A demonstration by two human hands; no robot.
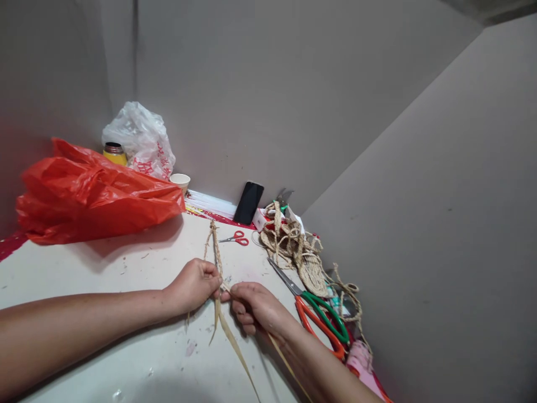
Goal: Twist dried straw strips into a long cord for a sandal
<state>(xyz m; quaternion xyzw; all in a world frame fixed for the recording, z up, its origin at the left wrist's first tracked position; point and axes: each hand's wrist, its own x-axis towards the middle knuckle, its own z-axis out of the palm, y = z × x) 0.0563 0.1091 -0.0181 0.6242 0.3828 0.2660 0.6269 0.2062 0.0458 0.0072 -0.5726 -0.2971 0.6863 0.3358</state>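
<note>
Here is the left hand (193, 288), thumb and forefinger closed in a pinch on the straw cord (216, 249), right at the lower end of its twisted stretch! The right hand (262, 308) is just beside it, fingertips together on a pale strip (226, 287), the other fingers curled in. The cord lies over the white tabletop (146, 268), running from between the hands up toward the small red scissors (239, 239).

And the progress? Above the pinch, a short length looks worked into cord; below it, loose strips (235, 344) trail toward the near edge, flat and unworked, so by the look of it plenty remains. Off to the right, a heap of braided straw (300, 243) sits beyond the large scissors (302, 294), apart from both hands.
</note>
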